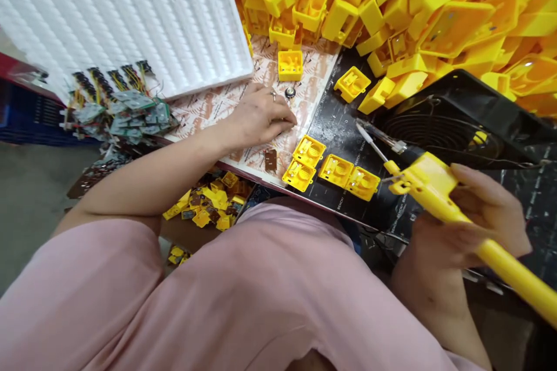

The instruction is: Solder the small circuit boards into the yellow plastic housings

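My left hand [264, 117] rests on the printed paper [235, 98], its fingers curled together; whatever they may hold is hidden. Just beyond its knuckles lies a small round black-and-silver part [290, 93], near a yellow plastic housing [290, 65]. A small brown board [270, 160] is on the paper below the hand. On the right, my right hand [474, 220] is closed around a yellow soldering gun [429, 177], its metal tip pointing up and left over the black mat [331, 110]. Several open yellow housings [336, 170] lie between the two hands.
A big heap of yellow housings [391, 0] fills the back. A black fan [452, 110] stands at right. On the left are a white foam sheet [143, 11] and a bundle of wired circuit boards [126, 113]. Below the table edge, a box holds yellow parts [209, 203].
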